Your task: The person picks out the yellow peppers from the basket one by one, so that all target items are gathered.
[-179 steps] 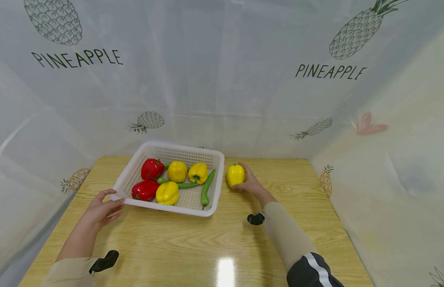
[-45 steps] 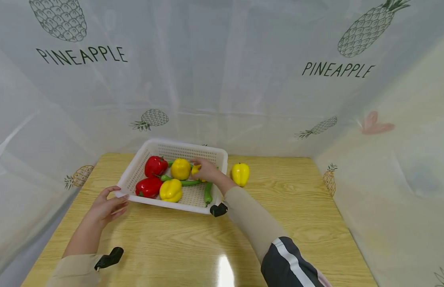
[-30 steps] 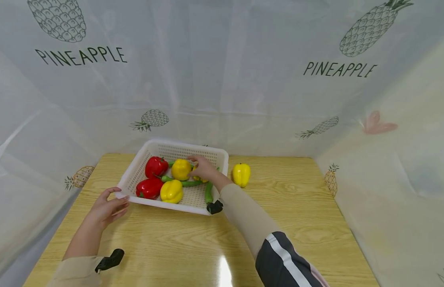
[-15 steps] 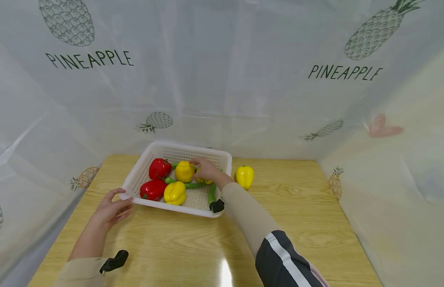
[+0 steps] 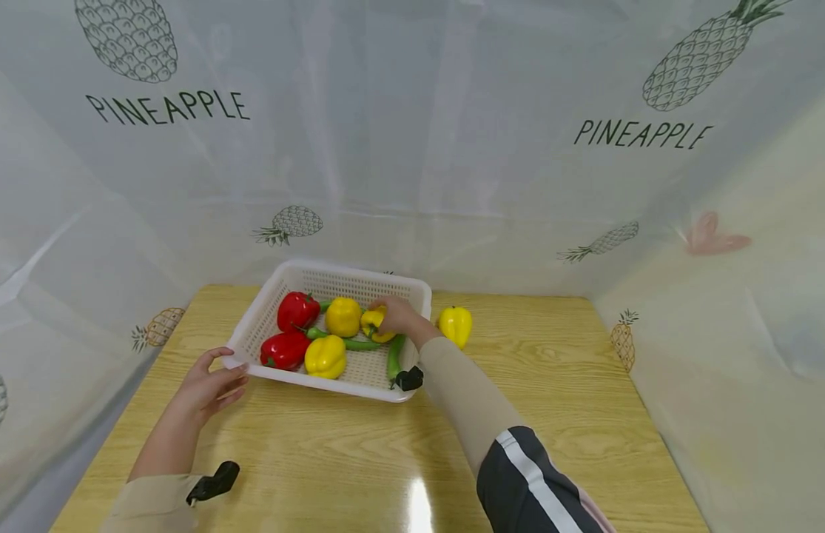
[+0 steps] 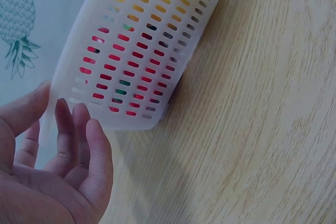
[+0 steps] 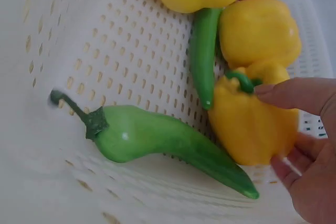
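Observation:
A white perforated plastic basket point(image 5: 305, 376) stands on the wooden table, and my left hand point(image 5: 209, 385) pinches its near left corner by the rim. Inside its right part, my right hand point(image 5: 397, 317) grips a yellow bell pepper point(image 7: 252, 124), thumb by the green stem and fingers round the far side. Beside that pepper lie another yellow bell pepper point(image 7: 260, 32) and a long green chili pepper point(image 7: 142, 135). A second green chili point(image 7: 203, 59) runs between the yellow ones. Two red bell peppers point(image 5: 297, 311) fill the left side, with a yellow one point(image 5: 325, 357) at the front.
One yellow bell pepper point(image 5: 456, 326) sits on the table point(image 5: 532, 355) just right of the basket. A white pineapple-printed sheet point(image 5: 412, 163) hangs behind the table and along both sides. A black wrist mount point(image 5: 408, 379) overlaps the basket's front right corner.
My right hand has left the yellow pepper outside the basket and reached inside to another one. Lately it has shifted slightly right, uncovering more of that pepper. My left hand stays at the corner.

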`<state>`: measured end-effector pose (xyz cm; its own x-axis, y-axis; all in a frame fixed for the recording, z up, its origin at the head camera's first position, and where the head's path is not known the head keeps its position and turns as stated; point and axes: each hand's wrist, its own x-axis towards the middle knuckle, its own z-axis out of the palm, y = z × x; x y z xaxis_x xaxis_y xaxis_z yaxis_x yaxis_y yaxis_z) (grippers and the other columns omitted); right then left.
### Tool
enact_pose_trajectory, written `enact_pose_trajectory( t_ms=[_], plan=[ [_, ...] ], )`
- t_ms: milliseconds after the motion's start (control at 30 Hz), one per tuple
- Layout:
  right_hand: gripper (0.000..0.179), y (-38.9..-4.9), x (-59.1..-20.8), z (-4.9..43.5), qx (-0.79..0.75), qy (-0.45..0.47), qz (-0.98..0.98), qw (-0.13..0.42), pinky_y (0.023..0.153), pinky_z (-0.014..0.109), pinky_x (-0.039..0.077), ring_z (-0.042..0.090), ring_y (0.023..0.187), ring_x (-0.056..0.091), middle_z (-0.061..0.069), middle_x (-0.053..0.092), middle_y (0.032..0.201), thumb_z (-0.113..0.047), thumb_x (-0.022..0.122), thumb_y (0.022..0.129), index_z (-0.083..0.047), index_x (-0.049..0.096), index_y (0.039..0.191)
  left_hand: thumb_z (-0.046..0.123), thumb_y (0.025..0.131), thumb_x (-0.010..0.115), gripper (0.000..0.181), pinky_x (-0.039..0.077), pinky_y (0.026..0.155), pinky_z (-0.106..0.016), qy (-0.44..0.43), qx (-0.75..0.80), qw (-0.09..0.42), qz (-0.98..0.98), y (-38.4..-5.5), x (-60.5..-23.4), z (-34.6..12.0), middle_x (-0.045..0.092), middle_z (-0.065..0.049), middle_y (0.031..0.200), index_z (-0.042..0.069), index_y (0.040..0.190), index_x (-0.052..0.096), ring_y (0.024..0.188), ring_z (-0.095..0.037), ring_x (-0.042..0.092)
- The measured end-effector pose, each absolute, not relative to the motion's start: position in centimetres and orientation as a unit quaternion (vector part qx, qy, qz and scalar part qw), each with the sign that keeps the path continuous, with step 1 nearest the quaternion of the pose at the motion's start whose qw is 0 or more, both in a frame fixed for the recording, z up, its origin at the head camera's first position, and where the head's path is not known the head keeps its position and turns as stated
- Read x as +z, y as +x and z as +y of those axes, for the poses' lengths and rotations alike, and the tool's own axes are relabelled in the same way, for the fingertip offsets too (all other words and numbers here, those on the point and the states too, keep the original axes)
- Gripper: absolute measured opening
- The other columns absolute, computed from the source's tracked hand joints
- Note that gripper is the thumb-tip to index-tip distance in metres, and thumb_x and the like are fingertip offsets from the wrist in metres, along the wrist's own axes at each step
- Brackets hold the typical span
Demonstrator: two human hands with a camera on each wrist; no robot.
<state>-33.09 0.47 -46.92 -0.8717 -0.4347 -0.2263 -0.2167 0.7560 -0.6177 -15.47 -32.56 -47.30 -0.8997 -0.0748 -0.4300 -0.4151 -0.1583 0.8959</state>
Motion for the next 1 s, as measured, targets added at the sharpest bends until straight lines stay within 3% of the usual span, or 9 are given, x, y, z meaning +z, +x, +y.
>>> enact_pose_trajectory(
  t_ms=[267,533,733,1000],
  plan=[
    [0.059,-32.77,-46.83,0.59,-0.295,-0.169,0.917,0.208,0.110,0.041,0.032,0.025,0.133,0.038,0.007,0.046,0.144,-0.005,0.081,0.078,-0.020,0.062,0.132,0.012,0.093,0.068,0.039,0.057,0.075,-0.030,-0.190,0.736,0.115,0.640,-15.46,-47.46,-32.56,0.063,0.005,0.084,0.030,0.113,0.039,0.079,-0.010,0.067],
    [0.065,-32.59,-46.79,0.65,-0.280,-0.213,0.904,0.241,0.110,0.043,0.032,0.025,0.133,0.035,0.007,0.041,0.147,-0.004,0.080,0.078,-0.021,0.057,0.137,0.012,0.093,0.068,0.040,0.057,0.075,-0.030,-0.194,0.735,0.115,0.639,-15.44,-47.47,-32.54,0.063,0.005,0.084,0.031,0.112,0.040,0.079,-0.010,0.067],
    [0.062,-32.58,-46.84,0.58,-0.287,-0.228,0.895,0.256,0.113,0.043,0.027,0.026,0.141,0.024,0.004,0.039,0.149,0.000,0.078,0.079,-0.023,0.062,0.134,0.012,0.093,0.068,0.039,0.057,0.075,-0.030,-0.191,0.738,0.115,0.637,-15.45,-47.47,-32.53,0.063,0.005,0.084,0.031,0.113,0.040,0.077,-0.008,0.066],
    [0.057,-32.32,-46.48,0.40,-0.279,-0.231,0.892,0.271,0.105,0.038,0.037,0.020,0.128,0.038,0.001,0.044,0.144,0.007,0.074,0.078,-0.031,0.071,0.121,0.012,0.093,0.068,0.039,0.057,0.076,-0.030,-0.193,0.737,0.115,0.638,-15.48,-47.51,-32.65,0.063,0.005,0.084,0.032,0.112,0.040,0.078,-0.009,0.067]
  ],
)
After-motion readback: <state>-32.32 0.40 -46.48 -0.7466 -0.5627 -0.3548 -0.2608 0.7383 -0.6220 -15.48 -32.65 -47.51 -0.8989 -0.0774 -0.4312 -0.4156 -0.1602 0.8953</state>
